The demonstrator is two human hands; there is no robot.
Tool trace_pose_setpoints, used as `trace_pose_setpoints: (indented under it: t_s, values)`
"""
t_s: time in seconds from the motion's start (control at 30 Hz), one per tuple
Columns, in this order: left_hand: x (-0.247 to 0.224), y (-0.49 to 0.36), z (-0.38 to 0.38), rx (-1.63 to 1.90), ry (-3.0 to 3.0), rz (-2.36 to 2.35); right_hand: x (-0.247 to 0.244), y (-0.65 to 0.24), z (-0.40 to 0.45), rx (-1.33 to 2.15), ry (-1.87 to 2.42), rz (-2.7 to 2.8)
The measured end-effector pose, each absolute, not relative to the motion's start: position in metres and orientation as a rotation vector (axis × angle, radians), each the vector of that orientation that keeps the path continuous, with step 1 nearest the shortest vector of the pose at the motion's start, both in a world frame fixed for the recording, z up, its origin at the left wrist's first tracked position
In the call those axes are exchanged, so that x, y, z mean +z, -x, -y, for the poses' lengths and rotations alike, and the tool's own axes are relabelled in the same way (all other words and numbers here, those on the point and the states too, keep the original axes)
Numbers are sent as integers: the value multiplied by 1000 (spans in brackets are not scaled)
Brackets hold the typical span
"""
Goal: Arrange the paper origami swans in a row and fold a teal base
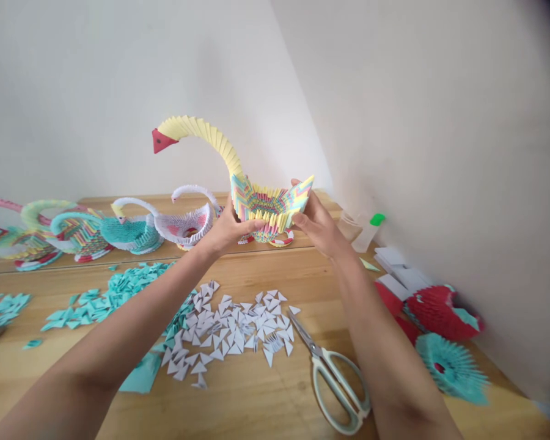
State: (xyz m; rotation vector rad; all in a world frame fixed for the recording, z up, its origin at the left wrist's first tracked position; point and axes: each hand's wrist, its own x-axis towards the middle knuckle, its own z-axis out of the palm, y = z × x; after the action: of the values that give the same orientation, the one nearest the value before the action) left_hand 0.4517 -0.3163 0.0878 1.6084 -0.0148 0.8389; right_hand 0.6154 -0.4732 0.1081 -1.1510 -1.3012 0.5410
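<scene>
– Left hand (231, 231) and right hand (318, 221): state?

– Both closed in a grip on the paper swan (268, 215), one at either side of the body, thumbs against the near side; other fingers mostly hidden

– Position, with the scissors (318, 352) as landmark?

– Swan beyond the scissors and slightly to their left, over the wooden table (238, 415). Cannot tell whether its base touches down

– Risks from here?

– Judgement: too hard a squeeze could buckle the rim or work folded pieces out of their rows. Long neck, joined at one end of the body only, so a knock or quick tilt might loosen it. Should a hand slip, the swan could drop and scatter the white paper triangles (231, 324) lying left of the scissors

– Appearance?

– Bowl-like body, open on top; zigzag bands of yellow, pink and pale blue; upswept point opposite the neck. Neck yellow, nested folds, arching away from the scissors' side to a red head with one dark eye showing
</scene>
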Motion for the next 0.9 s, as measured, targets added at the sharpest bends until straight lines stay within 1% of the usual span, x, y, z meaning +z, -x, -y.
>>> trace_pose_setpoints:
  t_s: [0.5, 0.8, 0.9]
  values:
    - [91, -450, 325, 863, -1706, -30, 100, -613, 463, 491, 1174, 1344]
    - [80, -451, 312, 819, -1657, -78, 92, -611, 457, 543, 1170, 1307]
    - [75, -454, 309, 831, -1647, -60, 90, -608, 455, 513, 1187, 1252]
